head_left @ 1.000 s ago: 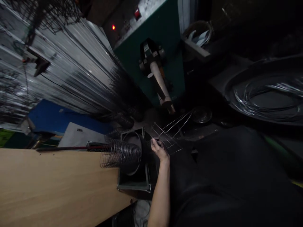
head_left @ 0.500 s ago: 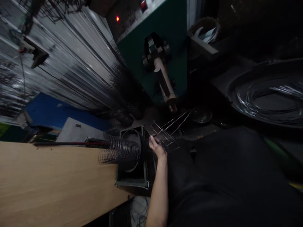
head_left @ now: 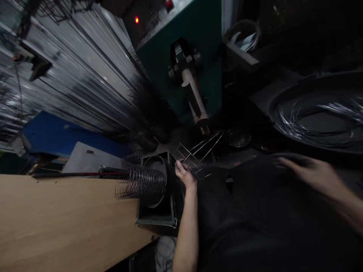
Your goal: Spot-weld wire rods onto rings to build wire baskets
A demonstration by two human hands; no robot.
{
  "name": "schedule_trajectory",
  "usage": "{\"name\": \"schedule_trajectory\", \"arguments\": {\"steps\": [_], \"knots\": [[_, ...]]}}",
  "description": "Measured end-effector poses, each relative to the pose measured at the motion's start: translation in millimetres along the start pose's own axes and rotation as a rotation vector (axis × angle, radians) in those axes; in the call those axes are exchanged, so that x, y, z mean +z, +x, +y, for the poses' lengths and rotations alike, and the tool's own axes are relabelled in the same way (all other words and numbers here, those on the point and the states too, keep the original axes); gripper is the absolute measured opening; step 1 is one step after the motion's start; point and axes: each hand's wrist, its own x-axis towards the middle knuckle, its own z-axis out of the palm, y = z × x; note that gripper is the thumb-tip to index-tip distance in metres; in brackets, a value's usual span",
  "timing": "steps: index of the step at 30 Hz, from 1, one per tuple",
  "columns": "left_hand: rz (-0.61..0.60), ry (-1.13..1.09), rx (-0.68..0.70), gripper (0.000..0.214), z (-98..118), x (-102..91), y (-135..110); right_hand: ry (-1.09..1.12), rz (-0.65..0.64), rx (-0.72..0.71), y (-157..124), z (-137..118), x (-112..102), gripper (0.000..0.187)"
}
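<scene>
Fingers of my left hand (head_left: 185,177) pinch the wire frame (head_left: 193,155) near one end | likely light, springy; firmest at crossings | right hand (head_left: 309,172) blurred, grip I can't tell

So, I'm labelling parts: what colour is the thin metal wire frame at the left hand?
Silvery wire frame, seen in the head view.

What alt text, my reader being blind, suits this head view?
A person's left hand holds a wire frame in dim light; the blurred right hand is near a black tray of looped wire. Ahead stands a green machine.
</scene>
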Motion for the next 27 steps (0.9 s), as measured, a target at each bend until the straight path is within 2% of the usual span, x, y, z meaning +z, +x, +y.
{"name": "schedule_trajectory", "arguments": {"steps": [3,6,9,15,27], "knots": [[-0.002,0.020,0.015,0.047,4,3.6,0,0.063,-0.146,0.122,1,0,51,0.019],[0.005,0.054,0.029,0.047,5,3.6,0,0.193,-0.254,0.134,5,-3,102,0.010],[0.015,0.071,0.017,0.047,3,1.5,2,0.263,-0.308,0.130,8,-6,129,0.009],[0.032,0.092,-0.034,0.051,-2,0.1,10,0.367,-0.342,0.148,1,-12,137,0.015],[0.001,0.128,-0.060,0.053,2,10.4,11,0.362,-0.327,0.148,4,-15,143,0.012]]}}
